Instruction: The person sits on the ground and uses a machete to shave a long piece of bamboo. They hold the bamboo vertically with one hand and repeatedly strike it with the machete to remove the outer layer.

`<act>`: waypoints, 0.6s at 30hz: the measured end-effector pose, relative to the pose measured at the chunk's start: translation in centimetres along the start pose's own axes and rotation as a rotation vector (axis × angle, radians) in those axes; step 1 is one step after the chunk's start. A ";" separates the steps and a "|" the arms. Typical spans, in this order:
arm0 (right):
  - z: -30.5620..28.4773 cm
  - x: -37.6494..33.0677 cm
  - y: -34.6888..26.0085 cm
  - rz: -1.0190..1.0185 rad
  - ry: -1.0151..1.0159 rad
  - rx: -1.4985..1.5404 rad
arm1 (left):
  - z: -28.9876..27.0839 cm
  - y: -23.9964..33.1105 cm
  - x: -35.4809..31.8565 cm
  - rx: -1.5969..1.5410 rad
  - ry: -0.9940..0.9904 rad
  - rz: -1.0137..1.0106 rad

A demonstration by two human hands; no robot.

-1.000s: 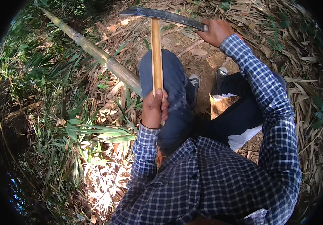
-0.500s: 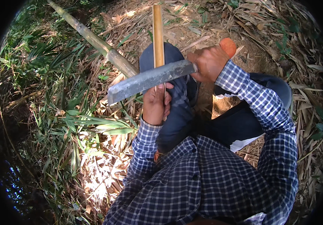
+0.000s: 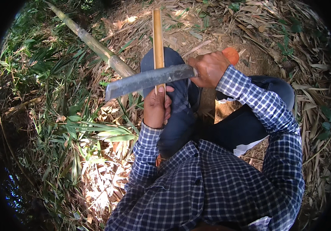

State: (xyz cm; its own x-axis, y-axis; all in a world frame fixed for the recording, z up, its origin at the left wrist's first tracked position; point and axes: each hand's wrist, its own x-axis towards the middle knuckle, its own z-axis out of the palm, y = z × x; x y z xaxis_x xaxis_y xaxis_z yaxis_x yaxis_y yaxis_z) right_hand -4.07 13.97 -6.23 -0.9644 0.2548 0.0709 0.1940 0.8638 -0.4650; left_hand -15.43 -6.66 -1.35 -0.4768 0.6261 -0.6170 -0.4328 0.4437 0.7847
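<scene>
My right hand (image 3: 210,69) is wrapped round the orange handle (image 3: 231,56) of a machete (image 3: 146,81). Its broad grey blade points left and lies across a split bamboo strip (image 3: 157,38), just beyond my left fingers. The strip stands out away from me, its pale hollow inner side facing up, above my bent knee. My left hand (image 3: 156,107) grips the near end of the strip, thumb on top. That end is partly hidden by the fingers.
A long bamboo pole (image 3: 96,48) slants from the far left toward my knee (image 3: 173,57). Green leaves (image 3: 111,131) and undergrowth spread at the left. Dry bamboo leaves (image 3: 315,100) litter the ground at the right, around bare brown soil (image 3: 259,57).
The machete and my right hand have shifted slightly left, and the blade lies a little flatter. The strip's far end sits slightly lower and further left in view. Both grips stay the same.
</scene>
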 end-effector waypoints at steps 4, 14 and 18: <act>-0.8 1.7 1.2 0.090 -0.008 -0.003 | 0.0 -0.4 0.2 0.006 0.003 0.023; -2.0 3.2 2.7 0.204 -0.034 -0.010 | -0.1 -0.1 0.2 0.020 -0.020 0.041; -1.6 2.1 1.8 0.147 -0.051 0.005 | -0.6 -0.3 0.1 0.007 -0.044 0.017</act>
State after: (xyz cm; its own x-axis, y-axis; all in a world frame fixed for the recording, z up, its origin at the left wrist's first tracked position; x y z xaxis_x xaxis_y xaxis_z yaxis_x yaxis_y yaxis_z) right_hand -5.47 16.73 -5.50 -0.9336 0.3556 -0.0429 0.3328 0.8167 -0.4714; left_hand -15.79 -7.10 -1.64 -0.4503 0.6610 -0.6003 -0.4196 0.4368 0.7957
